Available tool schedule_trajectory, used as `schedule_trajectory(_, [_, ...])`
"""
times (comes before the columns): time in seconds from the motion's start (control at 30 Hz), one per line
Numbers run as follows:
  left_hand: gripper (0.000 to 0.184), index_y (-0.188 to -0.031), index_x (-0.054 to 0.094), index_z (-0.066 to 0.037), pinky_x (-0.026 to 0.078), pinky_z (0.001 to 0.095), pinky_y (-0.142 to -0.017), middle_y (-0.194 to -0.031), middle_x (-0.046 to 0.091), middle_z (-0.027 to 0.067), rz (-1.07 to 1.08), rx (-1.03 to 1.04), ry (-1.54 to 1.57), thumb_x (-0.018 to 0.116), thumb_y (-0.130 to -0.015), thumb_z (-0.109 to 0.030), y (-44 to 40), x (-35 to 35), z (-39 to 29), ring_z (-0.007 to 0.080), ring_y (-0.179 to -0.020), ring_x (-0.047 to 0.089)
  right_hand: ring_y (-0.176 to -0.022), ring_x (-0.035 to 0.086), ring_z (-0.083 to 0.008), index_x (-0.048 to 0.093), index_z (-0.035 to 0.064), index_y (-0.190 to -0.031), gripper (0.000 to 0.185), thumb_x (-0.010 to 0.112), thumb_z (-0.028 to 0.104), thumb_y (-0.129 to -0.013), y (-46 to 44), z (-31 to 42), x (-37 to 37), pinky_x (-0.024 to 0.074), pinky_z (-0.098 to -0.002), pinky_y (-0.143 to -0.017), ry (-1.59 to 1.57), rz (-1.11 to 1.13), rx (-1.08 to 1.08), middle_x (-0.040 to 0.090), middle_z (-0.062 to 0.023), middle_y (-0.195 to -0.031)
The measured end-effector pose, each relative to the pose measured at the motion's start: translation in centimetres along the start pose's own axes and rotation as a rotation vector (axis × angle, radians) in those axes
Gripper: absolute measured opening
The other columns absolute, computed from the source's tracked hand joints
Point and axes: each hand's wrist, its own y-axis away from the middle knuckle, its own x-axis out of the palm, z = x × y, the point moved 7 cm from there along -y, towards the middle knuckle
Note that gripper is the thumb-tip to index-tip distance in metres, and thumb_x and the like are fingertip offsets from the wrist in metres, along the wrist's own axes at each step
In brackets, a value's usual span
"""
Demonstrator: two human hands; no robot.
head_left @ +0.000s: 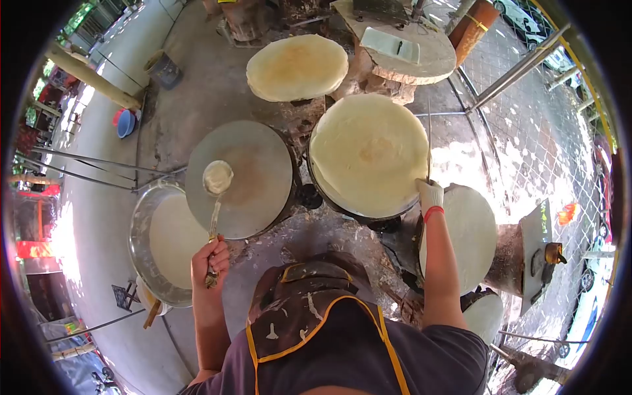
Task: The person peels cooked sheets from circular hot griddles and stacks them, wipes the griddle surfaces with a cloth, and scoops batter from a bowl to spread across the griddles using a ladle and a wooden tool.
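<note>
My left hand (210, 262) is wrapped round the handle of a ladle (217, 178), whose bowl, full of pale batter, is over the bare round griddle (253, 197). Left of that griddle stands a big metal basin (140, 243) holding white batter (176, 238). My right hand (430, 192), in a white glove with a red band at the wrist, is closed round a long thin stick (429, 135) pointing away from me. It is at the right edge of a second griddle, covered by a large pale flatbread (370, 153).
Another browned flatbread (297, 67) lies farther back. At the back right, a stone slab (421, 71) carries a pale flat item (390, 45). A round pale surface (461, 237) is beneath my right forearm. A bucket (162, 70) and blue basin (126, 123) stand on the left floor.
</note>
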Motion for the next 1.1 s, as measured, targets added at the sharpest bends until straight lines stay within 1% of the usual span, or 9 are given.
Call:
schedule_trajectory(0.03, [0.017, -0.104, 0.05, 0.005, 0.034, 0.0188, -0.04, -0.071, 0.042, 0.0015, 0.003, -0.015, 0.0, 0.046, -0.093, -0.007, 0.1, 0.3, 0.2, 0.0057, -0.049, 0.038, -0.07, 0.058, -0.0161, 0.065, -0.0034, -0.093, 0.036, 0.068, 0.025, -0.071, 0.3, -0.9, 0.0, 0.0456, -0.0293, -0.065, 0.059, 0.089, 0.075, 0.065, -0.0088, -0.078])
schedule_trajectory(0.17, [0.017, -0.104, 0.05, 0.005, 0.034, 0.0183, -0.04, -0.071, 0.042, 0.0014, -0.029, -0.019, -0.032, 0.047, -0.092, -0.007, 0.0, 0.2, 0.1, 0.0056, -0.049, 0.038, -0.095, 0.062, -0.0329, 0.062, -0.0019, -0.108, 0.061, 0.069, 0.044, -0.069, 1.0, 2.4, -3.1, 0.0468, -0.0384, -0.084, 0.373, -0.315, -0.178, 0.066, -0.0204, -0.097])
schedule_trajectory(0.27, [0.017, -0.104, 0.05, 0.004, 0.034, 0.0181, -0.04, -0.07, 0.042, 0.0014, -0.038, -0.016, -0.047, 0.047, -0.092, -0.007, -0.1, -0.4, -0.6, 0.0054, -0.049, 0.038, -0.087, 0.063, -0.028, 0.064, -0.0018, -0.104, 0.056, 0.07, 0.041, -0.068, -3.7, -0.9, -2.9, 0.0476, -0.0354, -0.08, 0.342, -0.307, -0.099, 0.067, -0.017, -0.092])
schedule_trajectory(0.47, [0.015, -0.102, 0.05, 0.003, 0.035, 0.0181, -0.04, -0.069, 0.043, 0.0009, -0.047, -0.006, -0.089, 0.048, -0.092, -0.007, 1.0, -2.8, -2.9, 0.0055, -0.049, 0.039, -0.052, 0.05, -0.0133, 0.066, 0.0052, -0.086, 0.022, 0.072, 0.019, -0.07, -5.3, -1.0, 0.5, 0.0387, -0.029, -0.047, -0.038, -0.09, -0.04, 0.06, -0.0025, -0.069])
schedule_trajectory(0.6, [0.014, -0.101, 0.05, 0.002, 0.034, 0.0184, -0.04, -0.069, 0.042, 0.0005, -0.018, -0.011, -0.075, 0.048, -0.092, -0.007, 1.3, -5.2, -5.0, 0.0057, -0.05, 0.039, -0.051, 0.05, -0.0123, 0.065, 0.0042, -0.086, 0.02, 0.071, 0.018, -0.072, 2.5, 10.1, 2.1, 0.037, -0.0281, -0.045, -0.062, -0.183, -0.047, 0.059, -0.0015, -0.069])
schedule_trajectory(0.73, [0.013, -0.1, 0.05, 0.001, 0.033, 0.0184, -0.04, -0.068, 0.042, 0.0, -0.067, 0.002, -0.076, 0.049, -0.091, -0.008, 1.7, -7.5, -7.0, 0.0054, -0.049, 0.038, -0.067, 0.055, -0.0107, 0.065, -0.0011, -0.097, 0.028, 0.069, 0.013, -0.072, 9.3, 19.5, 6.2, 0.0443, -0.0254, -0.061, -0.074, 0.007, -0.376, 0.063, -0.002, -0.077])
schedule_trajectory(0.87, [0.011, -0.098, 0.049, 0.001, 0.032, 0.0181, -0.04, -0.068, 0.041, -0.0008, -0.107, 0.044, -0.067, 0.05, -0.091, -0.008, 2.1, -8.8, -8.5, 0.0049, -0.049, 0.037, -0.069, 0.056, -0.0112, 0.064, -0.0034, -0.1, 0.033, 0.07, 0.016, -0.073, 17.1, 29.6, 7.9, 0.0455, -0.0252, -0.063, 0.163, -0.023, -0.581, 0.064, -0.0038, -0.084])
schedule_trajectory(1.03, [0.009, -0.095, 0.049, 0.001, 0.032, 0.0181, -0.04, -0.067, 0.041, -0.0014, -0.166, 0.108, -0.031, 0.05, -0.09, -0.007, 2.3, -9.4, -9.3, 0.0045, -0.049, 0.037, -0.069, 0.057, -0.0123, 0.065, -0.0019, -0.098, 0.036, 0.069, 0.02, -0.07, 7.0, 35.9, 14.1, 0.047, -0.0279, -0.065, 0.242, 0.294, -0.61, 0.064, -0.0063, -0.078])
schedule_trajectory(1.1, [0.009, -0.094, 0.05, 0.001, 0.032, 0.0182, -0.04, -0.067, 0.041, -0.0013, -0.18, 0.131, -0.012, 0.05, -0.09, -0.007, 2.2, -9.7, -9.6, 0.0044, -0.049, 0.037, -0.073, 0.062, -0.0197, 0.065, 0.0006, -0.098, 0.039, 0.065, 0.026, -0.069, 4.1, 40.3, 17.8, 0.0485, -0.0326, -0.07, 0.641, 0.171, -0.797, 0.065, -0.0138, -0.079])
